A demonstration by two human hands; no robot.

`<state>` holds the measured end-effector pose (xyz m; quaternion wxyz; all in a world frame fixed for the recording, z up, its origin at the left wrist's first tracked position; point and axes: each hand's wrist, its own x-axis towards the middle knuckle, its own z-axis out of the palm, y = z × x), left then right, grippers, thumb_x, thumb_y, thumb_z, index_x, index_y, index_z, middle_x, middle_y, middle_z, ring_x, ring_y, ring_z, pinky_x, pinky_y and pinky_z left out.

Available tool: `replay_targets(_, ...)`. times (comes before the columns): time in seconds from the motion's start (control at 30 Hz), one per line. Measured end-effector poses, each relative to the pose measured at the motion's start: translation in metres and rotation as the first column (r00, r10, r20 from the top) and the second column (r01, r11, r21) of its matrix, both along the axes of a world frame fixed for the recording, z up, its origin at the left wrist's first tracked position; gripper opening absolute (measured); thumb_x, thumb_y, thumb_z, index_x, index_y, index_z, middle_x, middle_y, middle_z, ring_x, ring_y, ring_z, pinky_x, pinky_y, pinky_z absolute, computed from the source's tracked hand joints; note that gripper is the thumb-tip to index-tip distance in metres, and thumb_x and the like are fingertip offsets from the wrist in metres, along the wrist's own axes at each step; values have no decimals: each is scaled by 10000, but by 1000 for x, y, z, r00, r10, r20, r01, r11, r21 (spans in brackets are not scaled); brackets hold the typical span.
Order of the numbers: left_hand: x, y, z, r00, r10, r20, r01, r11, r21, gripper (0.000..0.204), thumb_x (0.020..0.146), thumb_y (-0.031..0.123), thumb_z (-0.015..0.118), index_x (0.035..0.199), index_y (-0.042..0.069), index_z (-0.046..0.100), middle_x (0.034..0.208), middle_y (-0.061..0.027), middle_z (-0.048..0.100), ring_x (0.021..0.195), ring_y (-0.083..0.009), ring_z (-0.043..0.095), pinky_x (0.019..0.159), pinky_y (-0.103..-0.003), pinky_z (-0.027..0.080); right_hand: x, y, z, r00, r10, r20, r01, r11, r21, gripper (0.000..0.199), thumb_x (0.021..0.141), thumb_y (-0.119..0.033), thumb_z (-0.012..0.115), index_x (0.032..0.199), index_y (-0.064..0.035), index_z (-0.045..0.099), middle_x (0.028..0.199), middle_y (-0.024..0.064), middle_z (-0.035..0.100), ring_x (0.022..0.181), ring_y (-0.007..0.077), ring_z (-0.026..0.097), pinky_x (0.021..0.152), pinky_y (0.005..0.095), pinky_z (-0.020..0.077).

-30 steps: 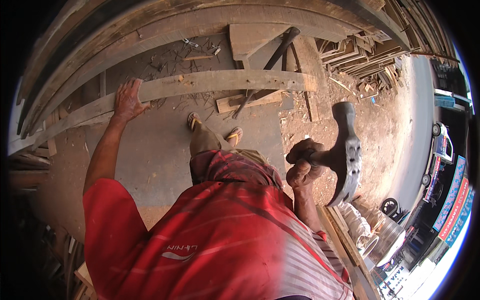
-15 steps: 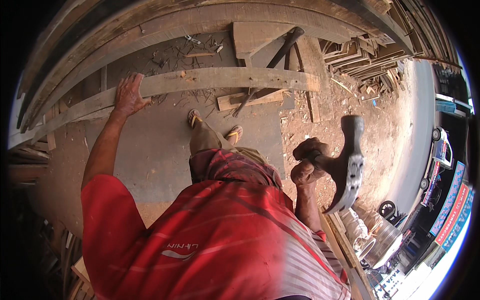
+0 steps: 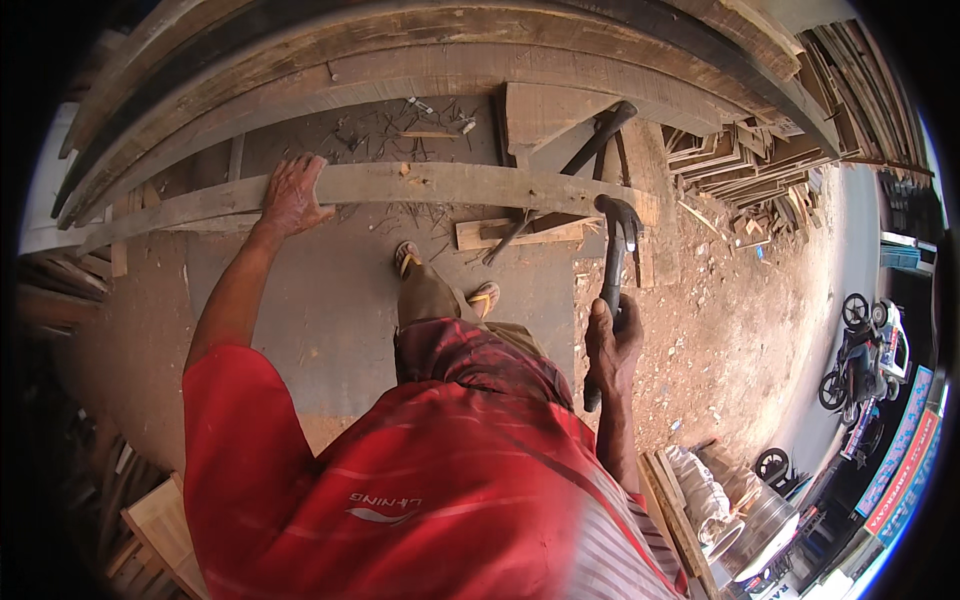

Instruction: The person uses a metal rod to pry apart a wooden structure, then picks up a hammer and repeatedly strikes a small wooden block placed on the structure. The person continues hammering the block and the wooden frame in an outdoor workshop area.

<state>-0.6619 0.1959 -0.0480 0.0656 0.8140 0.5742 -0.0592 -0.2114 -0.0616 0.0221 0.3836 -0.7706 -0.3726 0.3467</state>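
My left hand (image 3: pixel 293 195) rests flat on a long wooden plank (image 3: pixel 440 185) that lies crosswise in front of me, gripping its near edge. My right hand (image 3: pixel 612 345) is shut on the dark handle of a claw hammer (image 3: pixel 615 250). The hammer's steel head is down at the plank's right end, touching or just above it. My feet in sandals (image 3: pixel 440 280) stand on the grey floor below the plank.
Curved long boards (image 3: pixel 420 50) are stacked beyond the plank. A second hammer (image 3: pixel 590 140) and a short wood offcut (image 3: pixel 520 232) lie near the plank's right end. Scrap timber (image 3: pixel 760 150) is piled at right; parked motorbikes (image 3: pixel 860 350) stand at the far right.
My right hand has swung the hammer from a raised position at my right side forward and down onto the plank's right end. My left hand has stayed on the plank.
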Motion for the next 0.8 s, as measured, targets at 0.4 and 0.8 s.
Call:
replay_targets(0.4, -4, 24, 18, 997, -31, 71, 41, 989, -145, 794, 626, 265, 889, 1273, 58, 478, 1246, -204, 574, 1193, -380, 553, 1051, -497, 423, 43, 59, 124, 842, 410, -351, -146, 799, 583, 693, 949, -435, 637, 1389, 53, 416, 1164, 320, 622, 973, 351, 710, 650, 331, 587)
replay_targets(0.8, -34, 11, -5, 997, -31, 65, 28, 999, 47, 800, 659, 280, 890, 1303, 86, 457, 1320, -195, 541, 1291, -378, 500, 1139, -534, 357, 21, 89, 113, 979, 59, 193, -97, 976, 194, 397, 923, -213, 740, 1225, 31, 656, 1039, 101, 715, 894, 130, 635, 819, 312, 501)
